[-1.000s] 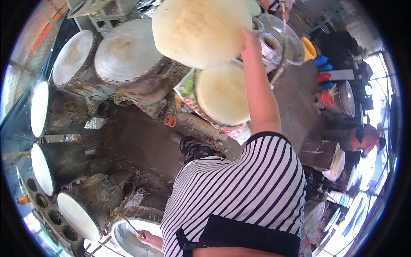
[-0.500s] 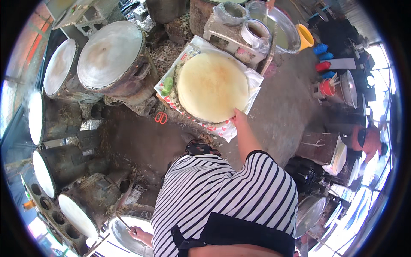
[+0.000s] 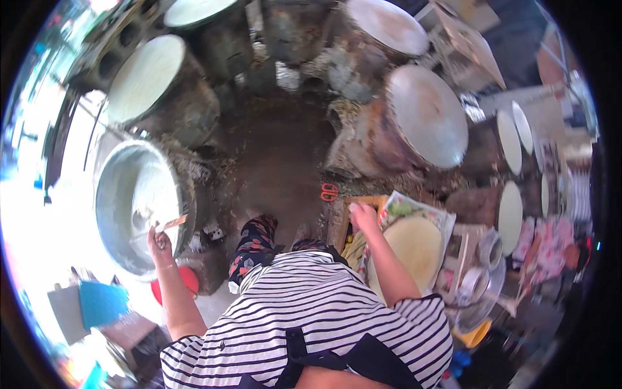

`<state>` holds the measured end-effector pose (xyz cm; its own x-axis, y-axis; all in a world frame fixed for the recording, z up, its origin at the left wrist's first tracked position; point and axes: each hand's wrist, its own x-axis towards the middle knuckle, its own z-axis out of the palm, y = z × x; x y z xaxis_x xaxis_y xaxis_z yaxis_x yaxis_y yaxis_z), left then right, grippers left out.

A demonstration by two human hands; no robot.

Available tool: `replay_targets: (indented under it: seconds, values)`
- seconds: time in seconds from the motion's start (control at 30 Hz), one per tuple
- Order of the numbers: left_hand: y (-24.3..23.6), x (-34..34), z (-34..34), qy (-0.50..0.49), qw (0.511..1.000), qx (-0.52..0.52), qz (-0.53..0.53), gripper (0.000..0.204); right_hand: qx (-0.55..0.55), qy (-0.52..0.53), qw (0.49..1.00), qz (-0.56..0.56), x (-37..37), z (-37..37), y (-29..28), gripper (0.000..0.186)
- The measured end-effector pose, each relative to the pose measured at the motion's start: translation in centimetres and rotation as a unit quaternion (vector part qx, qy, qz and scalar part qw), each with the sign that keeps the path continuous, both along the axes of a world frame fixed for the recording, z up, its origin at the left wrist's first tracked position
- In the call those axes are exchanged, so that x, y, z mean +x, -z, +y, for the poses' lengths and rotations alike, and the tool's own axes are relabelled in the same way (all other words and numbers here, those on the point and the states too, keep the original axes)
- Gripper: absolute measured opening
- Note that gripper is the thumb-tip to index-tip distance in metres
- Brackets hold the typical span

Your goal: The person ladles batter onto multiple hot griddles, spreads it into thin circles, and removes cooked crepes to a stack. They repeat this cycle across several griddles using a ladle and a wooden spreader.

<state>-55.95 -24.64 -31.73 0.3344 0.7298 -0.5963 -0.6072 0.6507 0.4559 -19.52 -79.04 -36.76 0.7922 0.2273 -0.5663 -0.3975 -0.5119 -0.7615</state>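
At the left, near side: left hand [image 3: 158, 241], fingers closed round the handle of a small flat wooden paddle [image 3: 173, 222], blade pointing right and slightly up.
Under the paddle: large pale round basin [image 3: 133, 206], tilted, whitish batter coating its inside; blade over the right part of its rim, contact with the batter not clear.
Near the basin, lower: red round object [image 3: 189, 279], partly hidden behind the left forearm.
Far left: round griddle [image 3: 144, 78] on a dark drum stove, its top covered in pale batter.
Centre: bare dark ground, red-handled scissors [image 3: 328, 191] lying on it, just left of the wooden board [image 3: 345, 223].
Right of centre: right hand [image 3: 364, 216], palm down, fingers loosely curled, resting at the near left edge of the printed paper sheet [image 3: 414, 209]; grip on anything not clear.
On the sheet: stack of thin round pale flatbreads [image 3: 416, 246], just right of the right forearm, apart from the fingers.
Far right: big round griddle [image 3: 427, 117], tilted, grey-white top, on a rusty drum.
Right edge: several smaller round pale discs [image 3: 510, 217] standing on edge.
Near right: metal bowls [image 3: 476, 285] beside the flatbread stack.
Bottom: striped shirt, dark apron straps.
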Motion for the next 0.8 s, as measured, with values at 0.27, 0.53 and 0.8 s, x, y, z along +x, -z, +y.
replay_targets:
  seconds: [0.27, 0.53, 0.8]
  values:
    - [0.3, 1.6, -1.0, 0.007, 0.976, -0.031, 0.217, 0.027, 0.110, -0.567, 0.809, 0.108, -9.1, 46.3, -9.4, 0.034]
    - [2.1, 1.8, 3.1, -0.108, 0.973, -0.081, 0.186, 0.028, -0.061, -0.670, 0.664, 0.325, -15.7, 59.2, -7.2, 0.022]
    - [5.8, 0.8, 5.7, -0.068, 0.925, -0.120, 0.354, 0.020, -0.114, -0.839, 0.425, -0.318, -11.2, 66.3, -5.7, 0.018]
